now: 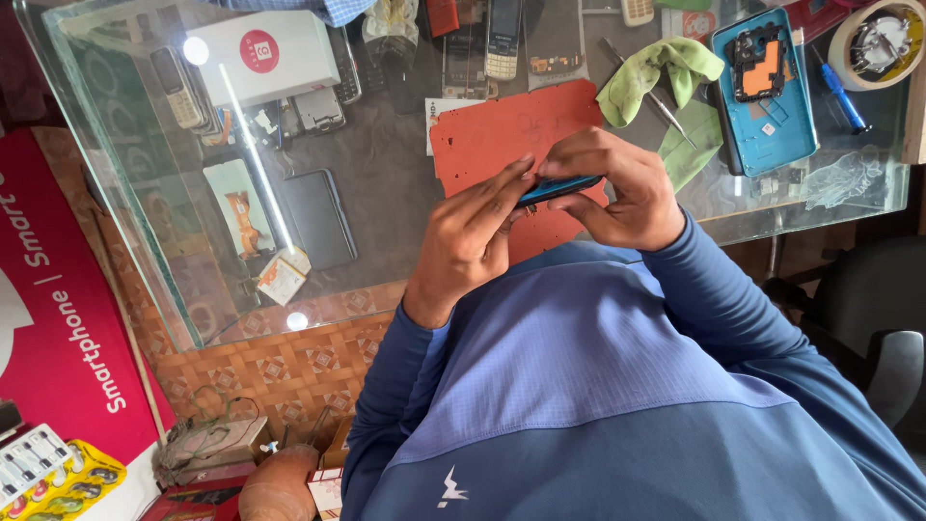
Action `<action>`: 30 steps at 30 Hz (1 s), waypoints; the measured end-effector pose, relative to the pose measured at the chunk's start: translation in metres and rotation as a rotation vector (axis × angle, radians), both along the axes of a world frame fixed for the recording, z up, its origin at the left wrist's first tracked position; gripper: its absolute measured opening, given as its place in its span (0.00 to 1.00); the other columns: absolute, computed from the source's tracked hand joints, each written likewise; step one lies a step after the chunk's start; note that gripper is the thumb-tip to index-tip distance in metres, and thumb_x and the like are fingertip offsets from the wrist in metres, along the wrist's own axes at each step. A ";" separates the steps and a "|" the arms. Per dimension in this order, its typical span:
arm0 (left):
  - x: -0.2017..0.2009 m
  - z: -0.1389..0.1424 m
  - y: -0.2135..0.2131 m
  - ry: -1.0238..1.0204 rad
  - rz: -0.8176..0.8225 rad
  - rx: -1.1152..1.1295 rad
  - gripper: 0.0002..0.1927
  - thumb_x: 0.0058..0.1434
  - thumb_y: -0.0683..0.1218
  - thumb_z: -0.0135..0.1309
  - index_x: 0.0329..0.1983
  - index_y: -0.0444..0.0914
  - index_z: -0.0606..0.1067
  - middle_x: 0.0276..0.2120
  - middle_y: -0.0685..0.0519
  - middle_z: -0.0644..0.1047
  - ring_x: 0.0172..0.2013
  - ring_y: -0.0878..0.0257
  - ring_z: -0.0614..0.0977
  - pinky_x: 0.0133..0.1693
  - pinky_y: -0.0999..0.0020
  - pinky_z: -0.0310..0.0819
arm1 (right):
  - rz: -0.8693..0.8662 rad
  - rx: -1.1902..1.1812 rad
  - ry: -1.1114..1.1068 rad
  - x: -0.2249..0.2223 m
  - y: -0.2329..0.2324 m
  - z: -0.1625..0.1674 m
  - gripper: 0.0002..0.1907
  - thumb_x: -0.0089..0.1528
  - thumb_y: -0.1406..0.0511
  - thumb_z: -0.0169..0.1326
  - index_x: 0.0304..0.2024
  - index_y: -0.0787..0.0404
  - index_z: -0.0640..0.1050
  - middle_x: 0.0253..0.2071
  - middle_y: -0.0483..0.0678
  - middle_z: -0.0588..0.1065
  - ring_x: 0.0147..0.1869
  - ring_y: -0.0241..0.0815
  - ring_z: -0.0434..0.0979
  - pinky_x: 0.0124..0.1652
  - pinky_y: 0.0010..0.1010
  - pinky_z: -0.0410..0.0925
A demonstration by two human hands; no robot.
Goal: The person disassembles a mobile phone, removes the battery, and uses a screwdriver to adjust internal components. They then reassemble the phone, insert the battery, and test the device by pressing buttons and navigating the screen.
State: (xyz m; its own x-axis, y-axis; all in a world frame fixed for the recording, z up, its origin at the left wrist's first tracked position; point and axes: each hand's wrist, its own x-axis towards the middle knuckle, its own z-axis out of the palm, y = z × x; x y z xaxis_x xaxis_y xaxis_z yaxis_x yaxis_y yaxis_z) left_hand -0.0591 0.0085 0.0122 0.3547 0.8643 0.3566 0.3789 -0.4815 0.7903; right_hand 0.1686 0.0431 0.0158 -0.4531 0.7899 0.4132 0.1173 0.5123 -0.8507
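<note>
Holding a slim blue smartphone (558,187) edge-on between both hands, we work just above the red work mat (502,135) on the glass table (386,193). Our left hand (471,236) curls round the phone's near end, its fingertips pressed along the edge; our right hand (617,188) clamps the far end, thumb on top. Both are closed on the phone, neither is free.

We judge the job about midway: a blue back cover (772,121) lies open-side up to the right with an orange-and-black inner frame (757,63) resting in it, so the phone appears to be already opened, and putting it back together looks still to be done. Tweezers (666,111) lie across a green cloth (661,72) beside the mat, untouched.

Among the packaging, a white rectangular box (260,53) with a round red label sits at the table's far left, above a small white carton (283,277) nearer the edge. Below the table a large red sign (58,318) with white lettering leans at the left, and a yellow blister pack (58,478) lies in the bottom corner. A roll of tape (873,43) holds small parts at the far right, with a blue pen (841,96) next to it.
</note>
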 end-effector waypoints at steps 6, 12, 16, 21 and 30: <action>-0.004 0.007 0.002 0.126 -0.013 0.110 0.25 0.56 0.28 0.52 0.58 0.30 0.74 0.60 0.44 0.76 0.52 0.51 0.85 0.50 0.61 0.84 | 0.014 0.007 0.040 -0.002 0.001 -0.002 0.14 0.58 0.77 0.66 0.42 0.65 0.75 0.44 0.53 0.77 0.51 0.50 0.82 0.49 0.37 0.76; -0.002 0.008 0.009 -0.046 0.105 0.063 0.19 0.70 0.42 0.60 0.62 0.34 0.73 0.60 0.46 0.78 0.53 0.55 0.85 0.51 0.67 0.84 | -0.022 0.007 -0.015 -0.002 0.006 0.004 0.14 0.60 0.78 0.66 0.44 0.67 0.76 0.48 0.54 0.78 0.53 0.50 0.83 0.50 0.36 0.77; 0.010 -0.002 0.011 -0.765 0.146 -0.467 0.31 0.73 0.53 0.54 0.69 0.29 0.60 0.63 0.43 0.70 0.57 0.58 0.79 0.55 0.64 0.79 | -0.050 0.351 -0.073 -0.012 0.006 0.010 0.18 0.52 0.79 0.66 0.40 0.61 0.76 0.44 0.55 0.74 0.54 0.60 0.77 0.53 0.46 0.72; 0.006 -0.016 0.010 -0.701 0.142 -0.557 0.24 0.80 0.48 0.48 0.72 0.29 0.67 0.52 0.41 0.81 0.50 0.62 0.84 0.55 0.68 0.82 | -0.160 0.010 -0.015 -0.021 -0.011 0.009 0.25 0.52 0.71 0.54 0.52 0.69 0.70 0.51 0.64 0.69 0.55 0.57 0.74 0.53 0.44 0.72; 0.007 -0.037 0.022 -0.657 0.052 -0.389 0.25 0.82 0.43 0.42 0.79 0.36 0.52 0.68 0.39 0.70 0.66 0.57 0.74 0.67 0.66 0.69 | 0.002 -0.943 0.430 -0.025 -0.025 -0.044 0.15 0.75 0.66 0.41 0.60 0.70 0.66 0.51 0.53 0.76 0.51 0.41 0.82 0.48 0.34 0.79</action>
State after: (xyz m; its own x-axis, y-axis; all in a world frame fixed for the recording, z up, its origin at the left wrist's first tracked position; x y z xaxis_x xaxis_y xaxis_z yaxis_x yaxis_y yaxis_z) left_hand -0.0517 0.0300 -0.0248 0.1299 0.9807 0.1463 -0.2132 -0.1165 0.9700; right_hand 0.1432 0.0180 -0.0277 -0.4155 0.8758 -0.2457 -0.2914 -0.3841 -0.8761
